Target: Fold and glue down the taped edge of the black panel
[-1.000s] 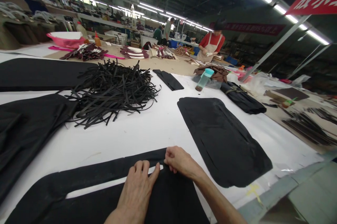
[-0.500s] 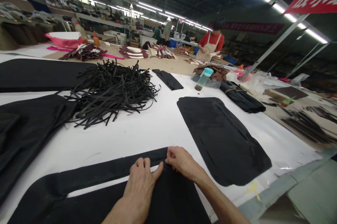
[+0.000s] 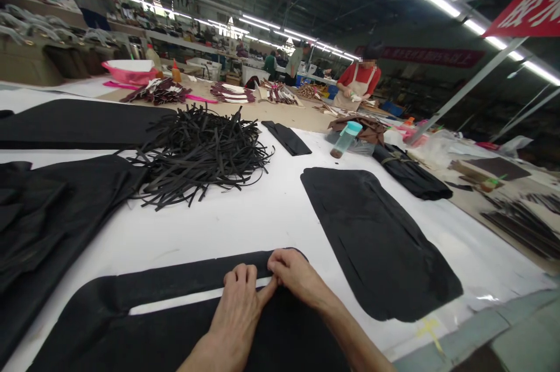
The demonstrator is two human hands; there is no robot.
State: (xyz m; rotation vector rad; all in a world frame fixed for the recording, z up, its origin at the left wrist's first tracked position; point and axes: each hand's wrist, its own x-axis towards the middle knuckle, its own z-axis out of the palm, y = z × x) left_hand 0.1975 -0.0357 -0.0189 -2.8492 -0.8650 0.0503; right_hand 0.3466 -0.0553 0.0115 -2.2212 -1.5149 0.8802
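A black sheet panel (image 3: 175, 276) of soft, leather-like material lies at the near edge of the white tabletop, with a long narrow slot showing white through it. My left hand (image 3: 238, 308) bears on the strip beside the slot, fingers curled and thumb stretched toward the other hand. At the slot's right end, my right hand (image 3: 295, 276) pinches the panel between thumb and fingers, close to its rounded corner. The two hands almost meet there, and the exact spot between the fingertips is hidden. To the right lies a stack of black panels (image 3: 380, 244).
A heap of thin black strips (image 3: 210, 153) sits beyond the hands. Folded black material (image 3: 65, 209) lies at left. Farther back are a small black piece (image 3: 289, 139), a teal-lidded bottle (image 3: 345, 140) and a black bundle (image 3: 411, 171). Across the table stands a co-worker (image 3: 356, 83).
My right hand has shifted slightly left, nearer my left thumb, and the panel's rounded corner now shows beyond it. The whole view has shifted a little.
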